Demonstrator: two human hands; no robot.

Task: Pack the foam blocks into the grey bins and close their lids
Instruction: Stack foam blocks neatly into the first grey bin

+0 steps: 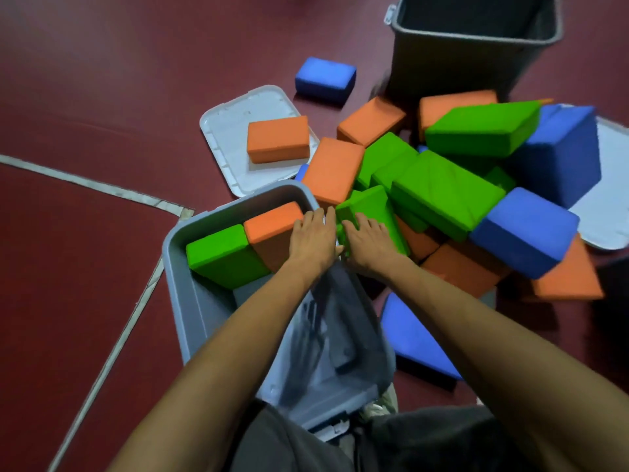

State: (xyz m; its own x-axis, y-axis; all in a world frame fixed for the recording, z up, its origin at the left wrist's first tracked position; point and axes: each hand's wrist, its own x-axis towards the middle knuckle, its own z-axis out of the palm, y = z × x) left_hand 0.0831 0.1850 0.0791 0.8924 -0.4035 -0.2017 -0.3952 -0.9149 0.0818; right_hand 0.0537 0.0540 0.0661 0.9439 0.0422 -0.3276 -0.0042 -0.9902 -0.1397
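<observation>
Hands adjacent, left hand point(313, 237) on orange block point(269, 230), right hand point(368, 240) on green block point(369, 202)

Far bin point(452, 63) cut off at top edge; rt lid point(607, 212) cut by rt edge.

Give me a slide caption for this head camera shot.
Left hand over the orange block in the grey bin, right hand on a green block just outside it.

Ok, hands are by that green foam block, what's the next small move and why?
Probably close the left hand and right hand on the green foam block and lift it into the near grey plastic bin: it lies against the rim, and the bin has room.
</observation>
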